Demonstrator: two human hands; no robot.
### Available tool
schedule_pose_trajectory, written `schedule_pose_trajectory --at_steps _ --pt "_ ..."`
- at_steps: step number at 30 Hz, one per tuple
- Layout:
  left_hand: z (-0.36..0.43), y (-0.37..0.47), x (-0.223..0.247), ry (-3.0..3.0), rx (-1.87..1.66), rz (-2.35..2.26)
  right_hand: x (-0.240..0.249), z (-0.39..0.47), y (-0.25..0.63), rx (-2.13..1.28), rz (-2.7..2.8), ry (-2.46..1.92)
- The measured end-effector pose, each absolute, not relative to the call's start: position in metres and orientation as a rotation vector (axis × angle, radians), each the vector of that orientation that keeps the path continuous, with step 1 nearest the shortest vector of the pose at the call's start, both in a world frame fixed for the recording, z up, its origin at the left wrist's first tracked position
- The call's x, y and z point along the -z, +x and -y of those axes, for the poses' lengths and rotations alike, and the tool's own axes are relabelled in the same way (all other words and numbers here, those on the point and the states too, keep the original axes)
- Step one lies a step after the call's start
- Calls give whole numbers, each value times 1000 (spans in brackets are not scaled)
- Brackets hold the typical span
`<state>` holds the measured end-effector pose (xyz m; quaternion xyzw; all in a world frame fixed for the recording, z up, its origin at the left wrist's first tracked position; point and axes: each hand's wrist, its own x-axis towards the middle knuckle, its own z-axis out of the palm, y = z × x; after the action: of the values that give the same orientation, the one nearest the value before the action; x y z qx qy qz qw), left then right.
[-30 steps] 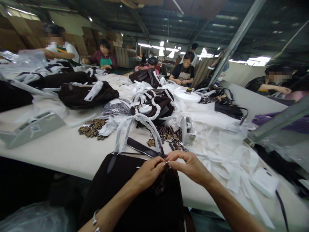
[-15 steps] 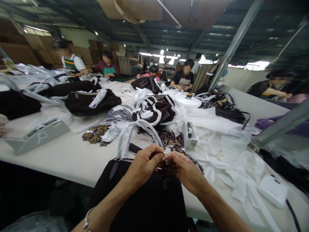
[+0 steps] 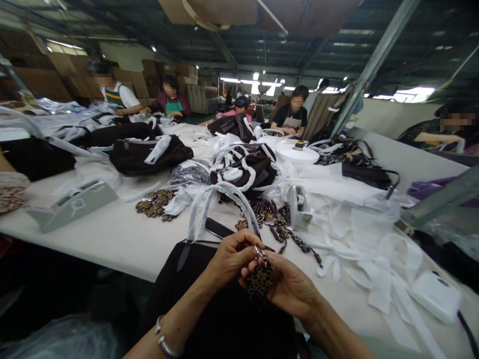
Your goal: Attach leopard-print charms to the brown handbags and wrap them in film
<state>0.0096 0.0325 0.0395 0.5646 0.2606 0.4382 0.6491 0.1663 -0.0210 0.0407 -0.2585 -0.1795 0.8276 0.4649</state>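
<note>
Above me the roof (image 3: 112, 25) is dim; cool glare comes from distant strip lights (image 3: 229, 80) and a bright panel (image 3: 414, 94) at right. My dark bag (image 3: 224, 319) loses detail; my view's edges look stretched.

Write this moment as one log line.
Left hand: pinching metal clasp | Right hand: holding patterned charm | Below hands: dark bag | Beyond: charm pile on table
</note>
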Motion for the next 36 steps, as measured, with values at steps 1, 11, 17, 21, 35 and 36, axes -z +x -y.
schedule_pose_trajectory --at_steps 1,11,17,21,35,36 --pt "-31 10 -38 1285 -998 -586 -40 24 165 -2026 401 -647" --pt "-39 8 -23 1469 -909 -828 -43 44 176 -1692 619 -979" --pt "-57 7 -16 1848 -717 -1113 -49 53 185 -1703 656 -1022" --pt "-65 15 -10 2019 -533 -1242 -55 56 186 -1743 685 -1057" --pt "-84 43 37 1903 -251 -1361 19 8 191 -1279 682 -1425" --pt "-85 44 39 1865 -257 -1350 22 7 190 -1267 695 -1439"
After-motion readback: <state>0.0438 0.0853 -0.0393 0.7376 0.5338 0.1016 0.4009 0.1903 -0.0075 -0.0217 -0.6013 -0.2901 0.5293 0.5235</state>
